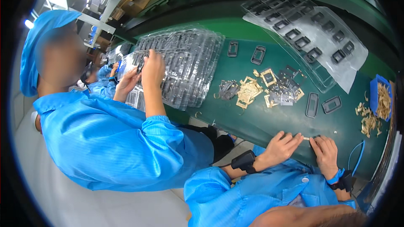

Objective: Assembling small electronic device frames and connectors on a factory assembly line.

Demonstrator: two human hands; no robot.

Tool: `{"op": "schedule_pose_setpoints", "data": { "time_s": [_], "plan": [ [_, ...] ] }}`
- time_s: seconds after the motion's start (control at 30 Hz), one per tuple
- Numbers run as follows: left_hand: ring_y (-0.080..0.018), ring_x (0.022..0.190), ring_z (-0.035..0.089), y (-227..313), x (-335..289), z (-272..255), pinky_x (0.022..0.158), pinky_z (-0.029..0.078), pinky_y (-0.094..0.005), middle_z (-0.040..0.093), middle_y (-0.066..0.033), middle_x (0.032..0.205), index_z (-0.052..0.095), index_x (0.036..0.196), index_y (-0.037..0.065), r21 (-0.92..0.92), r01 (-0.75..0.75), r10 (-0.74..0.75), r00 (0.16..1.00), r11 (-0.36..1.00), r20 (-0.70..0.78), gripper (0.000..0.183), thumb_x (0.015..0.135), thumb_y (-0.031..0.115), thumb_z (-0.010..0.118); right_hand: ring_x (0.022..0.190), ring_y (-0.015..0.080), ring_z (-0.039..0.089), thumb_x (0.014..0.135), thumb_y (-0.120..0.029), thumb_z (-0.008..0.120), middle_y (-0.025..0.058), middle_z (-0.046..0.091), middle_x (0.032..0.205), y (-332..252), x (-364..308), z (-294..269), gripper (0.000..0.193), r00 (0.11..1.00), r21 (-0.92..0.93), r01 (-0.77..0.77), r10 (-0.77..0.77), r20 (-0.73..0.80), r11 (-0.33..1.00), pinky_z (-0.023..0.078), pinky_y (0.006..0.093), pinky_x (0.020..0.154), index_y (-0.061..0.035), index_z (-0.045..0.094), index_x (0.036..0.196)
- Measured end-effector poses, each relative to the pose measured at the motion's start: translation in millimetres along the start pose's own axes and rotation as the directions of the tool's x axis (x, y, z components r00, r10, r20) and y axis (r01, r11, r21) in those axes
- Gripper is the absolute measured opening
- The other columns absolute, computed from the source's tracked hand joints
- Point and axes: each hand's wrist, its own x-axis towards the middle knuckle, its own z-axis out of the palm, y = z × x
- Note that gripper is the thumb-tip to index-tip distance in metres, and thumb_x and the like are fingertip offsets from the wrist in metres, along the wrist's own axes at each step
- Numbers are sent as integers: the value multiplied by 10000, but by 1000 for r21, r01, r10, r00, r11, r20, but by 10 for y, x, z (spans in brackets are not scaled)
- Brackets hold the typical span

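Near the front edge of the green table, my left hand (278, 149) and my right hand (325, 154) pinch a small cream-coloured strip (306, 138) between them, one at each end. Just beyond my fingers lie two dark rectangular frames, one upright (312, 105) and one turned aslant (332, 105). Farther off to the left is a heap of cream-coloured frame pieces (249, 91), beside a pile of small grey and black plates (286, 88). Right of my hands, loose cream pieces (368, 124) lie by a blue bin (373, 96) filled with similar pieces.
A co-worker in blue (113, 138) stands at my left, hands over stacked clear trays (206, 54) of dark parts. A clear tray and white sheet (351, 73) bearing black frames lie at the back right. A blue cable (356, 159) hangs near my right wrist.
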Motion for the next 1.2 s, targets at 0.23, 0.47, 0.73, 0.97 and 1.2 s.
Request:
{"op": "schedule_pose_setpoints", "data": {
  "time_s": [0.23, 0.47, 0.73, 0.97, 1.2],
  "plan": [
    [-195, 919, 570, -11, -56, 0, 773, 451, -331, 640, -27, 1273, 677, 1221, 59, -59, 72, -73, 997, 996, -15, 402, 833, 125, 598, 984, 311, 629, 739, -40, 621, 141, 625, 1040, -16, -6, -44, 359, 1000, 1, -23, 23, -22, 1000, 513, 424, 821, 43, 682, 1084],
    [-201, 899, 557, -55, -26, -11, 757, 426, -335, 656, -8, 1248, 704, 1168, 74, -341, 199, -206, 978, 919, 16, 398, 781, 28, 620, 939, 328, 611, 727, -3, 709, 144, 617, 1002, -63, 41, -50, 294, 964, 270, -230, 256, -65, 935, 501, 394, 818, 8, 672, 1018],
    [-245, 951, 583, -113, 76, -117, 806, 451, -346, 675, -49, 1151, 712, 1172, 80, -493, 323, -314, 944, 808, 103, 421, 798, -64, 583, 833, 321, 571, 771, 3, 704, 111, 574, 858, 13, 254, 15, 155, 977, 178, -209, 212, 2, 962, 463, 385, 707, -23, 636, 907],
    [-122, 1037, 628, -179, 404, -279, 920, 483, -256, 677, -76, 1213, 638, 1283, -14, -891, 430, -476, 760, -143, 443, 299, 993, 35, 582, 844, 125, 600, 987, -160, 627, 49, 626, 932, 124, 255, -75, 133, 804, 834, -376, 306, 511, -404, 486, 252, 733, -36, 607, 1029],
    [-115, 857, 609, -130, 477, -264, 772, 496, -249, 703, -95, 1072, 645, 1232, -36, -758, 423, -308, 731, -496, 609, 270, 986, 68, 615, 845, 120, 595, 1007, -222, 612, 31, 633, 944, -29, 262, 106, 229, 821, 604, -323, 101, 561, -728, 489, 257, 741, -26, 638, 1122]
  ]
}}
